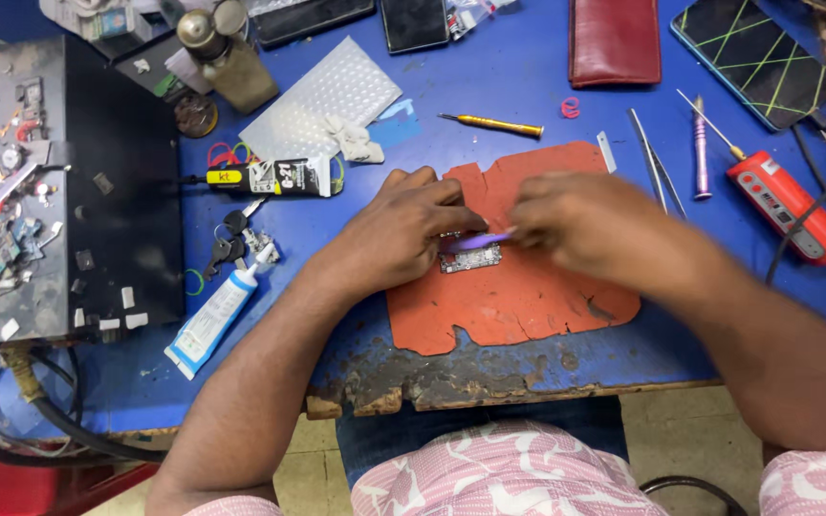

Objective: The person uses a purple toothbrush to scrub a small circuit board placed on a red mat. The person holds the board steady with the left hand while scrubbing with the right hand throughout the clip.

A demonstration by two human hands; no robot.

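Left hand [403, 229] pressing down at the centre of the orange work mat [518, 296], fingertips pinning a small circuit board [471, 258]. Right hand [585, 222] coming in from 3 o'clock, motion-blurred, grip narrow and closed on a thin purple tool [478, 241] whose tip lies across the board's top edge. Left grip flat, more a clamp than a pinch; whether any finger curls under the board, impossible to tell.

Likely trouble, judged from this pose:

- Slipping tip. Blur on the right hand suggests speed; a skid off the board could scrape tiny parts or jab the left fingertips just beside the tip.
- Shifting board. Held only by finger pressure on a worn, cracked mat; a sideways push could slide it toward 6 o'clock, where the surface [432, 382] is chipped and crumbling at its front edge.
- Too much levering. Thin board, thin tool: bending or snapping either seems possible.
- Clutter close by. Tweezers [657, 162] and a purple-handled screwdriver [701, 153] at 2 o'clock, a red-orange handheld tool [791, 205] at 3 o'clock, a yellow screwdriver [494, 124] at 12 o'clock; a swinging right elbow or wrist could knock these.
- Adhesive. Black glue tube [270, 178] at 10 o'clock and white-blue tube [214, 318] at 8 o'clock, both near the left forearm; pressing on either could smear glue.
- Loose keys [231, 239] at 9 o'clock, near the left wrist.
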